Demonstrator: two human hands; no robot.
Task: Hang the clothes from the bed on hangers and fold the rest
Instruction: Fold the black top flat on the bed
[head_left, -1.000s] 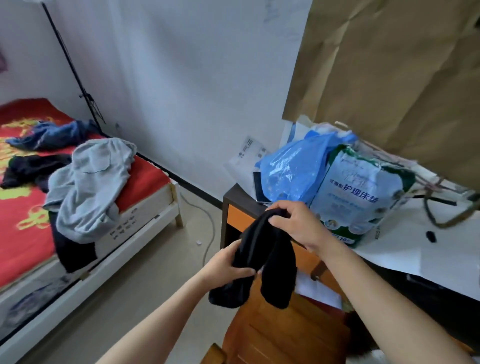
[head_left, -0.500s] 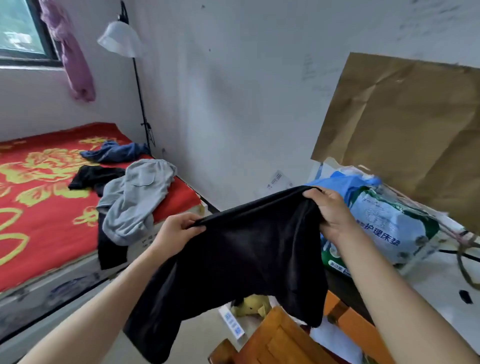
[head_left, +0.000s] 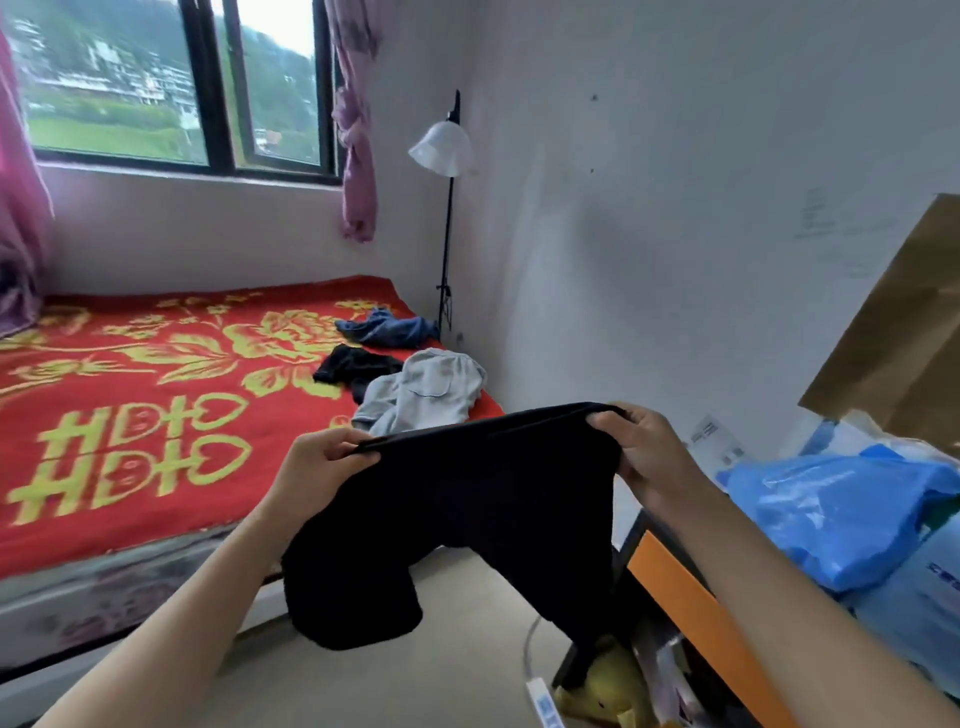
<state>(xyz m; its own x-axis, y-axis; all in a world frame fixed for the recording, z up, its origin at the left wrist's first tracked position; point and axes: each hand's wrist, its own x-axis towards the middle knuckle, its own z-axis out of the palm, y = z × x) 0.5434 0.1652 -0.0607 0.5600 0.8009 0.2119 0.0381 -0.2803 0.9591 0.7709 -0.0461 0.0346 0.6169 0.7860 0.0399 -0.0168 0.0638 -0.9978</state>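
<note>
The shorts (head_left: 483, 509) are plain black against a bedspread (head_left: 156, 415) of red patterned with yellow flowers and large yellow characters, strewn with a pale grey garment (head_left: 431, 389), a blue garment (head_left: 389, 330) and a black garment (head_left: 353, 364), near pink curtains (head_left: 356, 156), a white lampshade (head_left: 441, 150) and a bright blue plastic bag (head_left: 831, 514).

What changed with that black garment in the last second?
The black garment, bunched a second ago, is now spread: the left hand and right hand pulled apart and lifted, stretching its waistband. Both still grip it. The clothes on the bed lie as before.
</note>
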